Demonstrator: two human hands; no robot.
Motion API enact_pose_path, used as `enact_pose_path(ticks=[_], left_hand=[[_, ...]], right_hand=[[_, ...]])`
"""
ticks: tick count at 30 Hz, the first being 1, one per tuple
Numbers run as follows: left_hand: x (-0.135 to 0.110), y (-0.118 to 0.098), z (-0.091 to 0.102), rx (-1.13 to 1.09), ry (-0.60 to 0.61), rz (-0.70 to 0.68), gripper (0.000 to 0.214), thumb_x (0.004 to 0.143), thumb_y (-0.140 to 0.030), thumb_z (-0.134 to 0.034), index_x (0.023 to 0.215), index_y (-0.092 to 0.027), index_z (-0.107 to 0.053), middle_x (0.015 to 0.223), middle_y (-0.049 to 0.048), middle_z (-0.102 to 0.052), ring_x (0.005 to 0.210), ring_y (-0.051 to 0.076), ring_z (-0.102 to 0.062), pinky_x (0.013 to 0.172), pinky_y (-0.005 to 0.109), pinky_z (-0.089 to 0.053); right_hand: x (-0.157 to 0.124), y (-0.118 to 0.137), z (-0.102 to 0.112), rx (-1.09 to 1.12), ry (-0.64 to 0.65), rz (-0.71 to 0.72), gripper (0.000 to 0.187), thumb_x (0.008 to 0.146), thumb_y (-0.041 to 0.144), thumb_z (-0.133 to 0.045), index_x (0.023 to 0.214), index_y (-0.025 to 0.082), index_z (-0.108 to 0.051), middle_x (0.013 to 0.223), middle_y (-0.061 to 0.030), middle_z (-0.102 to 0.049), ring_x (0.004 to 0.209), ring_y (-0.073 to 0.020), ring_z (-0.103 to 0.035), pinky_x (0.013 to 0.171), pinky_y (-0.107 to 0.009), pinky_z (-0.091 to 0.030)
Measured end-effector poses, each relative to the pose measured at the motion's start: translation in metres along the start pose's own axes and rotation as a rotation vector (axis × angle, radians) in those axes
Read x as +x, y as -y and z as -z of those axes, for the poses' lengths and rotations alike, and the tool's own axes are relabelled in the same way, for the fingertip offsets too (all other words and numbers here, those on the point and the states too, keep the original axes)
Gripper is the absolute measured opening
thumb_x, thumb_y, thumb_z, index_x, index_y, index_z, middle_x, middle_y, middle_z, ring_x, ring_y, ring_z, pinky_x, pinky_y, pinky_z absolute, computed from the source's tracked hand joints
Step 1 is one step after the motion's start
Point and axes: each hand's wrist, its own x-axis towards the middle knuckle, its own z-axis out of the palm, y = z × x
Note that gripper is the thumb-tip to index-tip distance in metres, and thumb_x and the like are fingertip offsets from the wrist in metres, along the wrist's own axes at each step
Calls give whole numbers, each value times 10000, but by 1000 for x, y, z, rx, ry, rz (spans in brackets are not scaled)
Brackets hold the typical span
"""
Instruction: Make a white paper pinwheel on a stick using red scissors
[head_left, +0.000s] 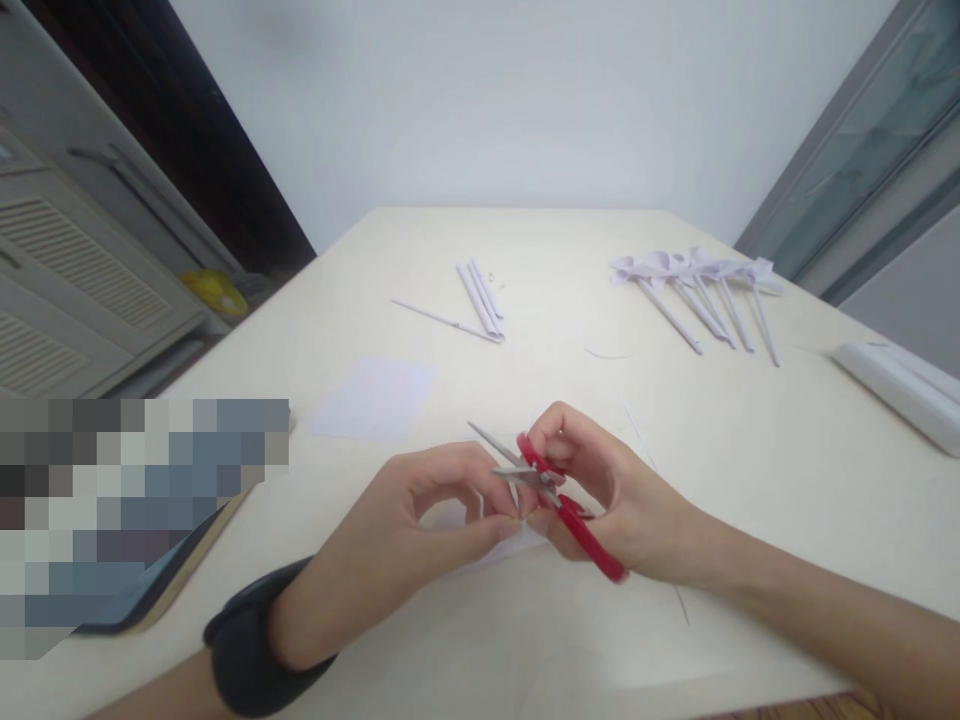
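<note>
Close together above the near middle of the table, my two hands meet at the fingertips over a thin white paper (pixel 510 548). My left hand (pixel 431 505), with a black band on its wrist, pinches the paper's edge between thumb and forefinger. Red-handled scissors (pixel 592 540) hang in my right hand (pixel 611 480), their blades parted and pointing left over the left fingers. The right thumb and a fingertip also touch the paper at the pinch. Part of the paper is hidden behind the left hand.
A white paper square (pixel 375 398) lies beyond my left hand. Farther back are rolled paper tubes (pixel 480 298) and a thin paper stick (pixel 442 320). Several paper stems with crumpled white tops (pixel 675 268) lie back right, near a white roll (pixel 900 390). A pixelated flat device (pixel 150 520) stands left.
</note>
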Motion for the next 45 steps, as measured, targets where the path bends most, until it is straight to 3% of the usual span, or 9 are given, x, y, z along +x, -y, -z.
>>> enact_pose_path(ticks=[8, 12, 18, 28, 35, 45], left_hand=[[0, -4, -1, -105, -11, 143, 64, 758, -203, -644, 717, -191, -596, 717, -63, -569, 600, 60, -478, 537, 157, -382], [0, -7, -2, -90, -4, 167, 80, 761, -218, -640, 701, -182, -601, 757, -55, -595, 612, 60, -481, 591, 166, -403], [-2, -7, -2, -19, 8, 106, 58, 802, -227, -588, 750, -205, -605, 765, -40, -594, 729, 109, -541, 657, 205, -419], [-2, -8, -2, 100, -12, 75, 54, 780, -213, -601, 730, -193, -600, 742, -33, -591, 681, 111, -552, 634, 205, -438], [0, -7, -1, 140, -19, 55, 73, 774, -197, -598, 704, -200, -618, 786, -30, -616, 716, 115, -556, 682, 210, -439], [0, -10, -3, 136, -40, 29, 85, 715, -157, -648, 642, -201, -647, 693, -27, -649, 660, 126, -572, 648, 219, -435]], right_hand=[[1, 3, 1, -30, 12, -9, 413, 643, -101, -546, 837, 231, -394, 812, 38, -496, 741, -108, -420, 562, -212, -335], [2, 2, 2, -59, 7, 11, 420, 634, -116, -531, 831, 230, -396, 814, 43, -485, 727, -101, -406, 554, -206, -326], [1, 3, 2, -66, 2, -17, 379, 668, -77, -548, 832, 228, -393, 809, 48, -485, 708, -92, -442, 600, -220, -359], [1, 0, 5, -141, 2, -96, 339, 703, -20, -567, 854, 234, -399, 848, 27, -516, 784, -125, -503, 672, -253, -400], [3, -1, 6, -112, 33, -117, 277, 761, 124, -621, 877, 235, -395, 829, 27, -523, 753, -118, -498, 663, -253, -406], [5, 3, 11, -114, 64, -111, 315, 715, 154, -690, 887, 212, -433, 875, 17, -538, 792, -121, -513, 655, -234, -408]])
